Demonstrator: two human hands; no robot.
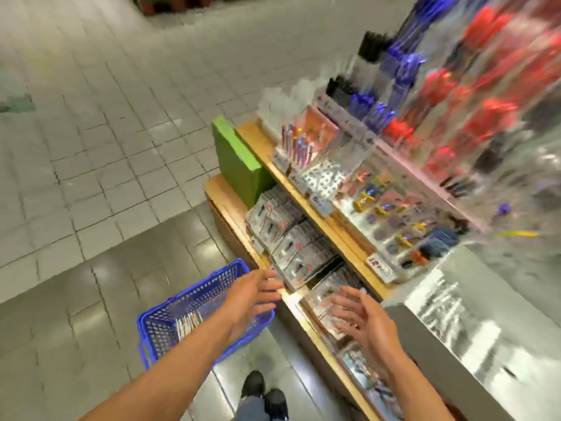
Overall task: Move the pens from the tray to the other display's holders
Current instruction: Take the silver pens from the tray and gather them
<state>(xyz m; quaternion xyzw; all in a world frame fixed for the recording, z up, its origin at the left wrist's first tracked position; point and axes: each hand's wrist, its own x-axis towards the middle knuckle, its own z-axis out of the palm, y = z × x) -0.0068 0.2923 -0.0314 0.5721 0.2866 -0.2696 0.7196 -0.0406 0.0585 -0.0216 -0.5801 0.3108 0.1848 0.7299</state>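
Reaching out over the wooden shelf (306,202), the left hand (252,302) and right hand (361,314) hold nothing, fingers spread. A blue basket (170,317) sits below. The pens (485,95) look blurry.

Bare forearms (170,363), black shoes (253,385) and blue jeans (250,408).

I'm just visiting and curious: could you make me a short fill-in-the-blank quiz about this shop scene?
1. The basket on the floor is ____ in colour.
2. Both hands, left and right, hold ____.
3. The block at the shelf's far end is ____.

Missing words: blue; nothing; green
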